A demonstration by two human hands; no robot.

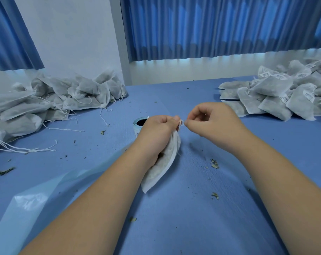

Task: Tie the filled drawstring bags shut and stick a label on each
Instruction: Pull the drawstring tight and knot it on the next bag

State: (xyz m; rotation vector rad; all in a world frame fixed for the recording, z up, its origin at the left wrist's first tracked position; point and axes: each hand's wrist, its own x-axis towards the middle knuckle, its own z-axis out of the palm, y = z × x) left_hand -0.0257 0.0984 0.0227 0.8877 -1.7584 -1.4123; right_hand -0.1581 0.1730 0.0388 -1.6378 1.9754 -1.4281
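in the head view the left hand (157, 133) grips a filled white drawstring bag (163, 168) at its neck over the middle of the blue table (174, 227), the bag hanging down towards the person, while the right hand (211, 124), fingers curled, pinches the bag's thin string (181, 123) just beside the left thumb. a label roll (139, 124) stands right behind the left hand, with a pale backing strip (36, 199) trailing off to the near left. a heap of unlabelled bags (45, 100) lies far left, a heap of labelled bags (284, 96) far right, and leaf crumbs (214, 163) dot the table.
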